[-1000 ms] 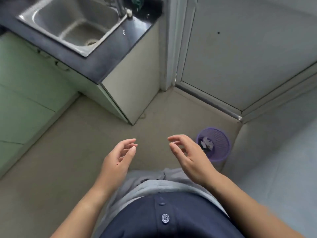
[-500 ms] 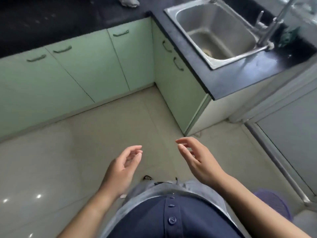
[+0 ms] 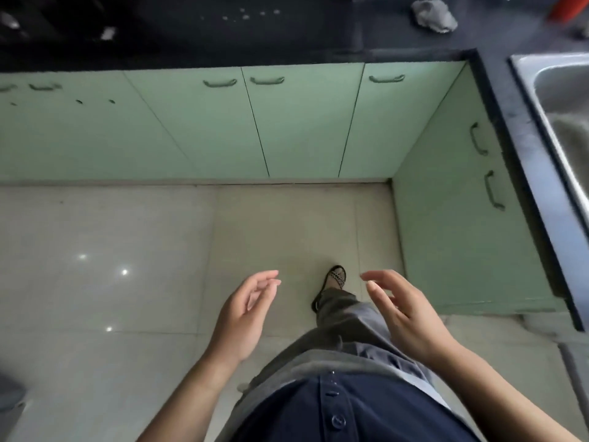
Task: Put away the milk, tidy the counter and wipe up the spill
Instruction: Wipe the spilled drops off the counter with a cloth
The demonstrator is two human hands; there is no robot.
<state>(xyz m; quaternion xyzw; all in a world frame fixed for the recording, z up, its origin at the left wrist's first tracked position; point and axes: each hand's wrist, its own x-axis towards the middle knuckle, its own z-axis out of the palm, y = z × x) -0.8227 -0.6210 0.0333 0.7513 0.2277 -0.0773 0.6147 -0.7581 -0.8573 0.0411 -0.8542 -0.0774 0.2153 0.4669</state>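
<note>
My left hand [image 3: 243, 314] and my right hand [image 3: 404, 307] hang open over the tiled floor, palms facing each other, holding nothing. Far ahead runs a dark counter [image 3: 287, 36]. On it lies a crumpled grey cloth [image 3: 433, 15] at the back right, and a scatter of small white drops [image 3: 245, 14] near the middle. A red object [image 3: 567, 8] shows at the top right corner, cut off by the frame. No milk container is visible.
Pale green cabinet doors [image 3: 302, 122] with handles line the wall below the counter and turn the corner at right. A steel sink [image 3: 561, 100] sits in the right counter. My sandalled foot [image 3: 334, 282] steps forward on glossy floor tiles [image 3: 111, 266].
The view has swung left, from the purple bin and door past the sink to the long cabinet run. My hands stay open in front of me; one foot now steps forward.
</note>
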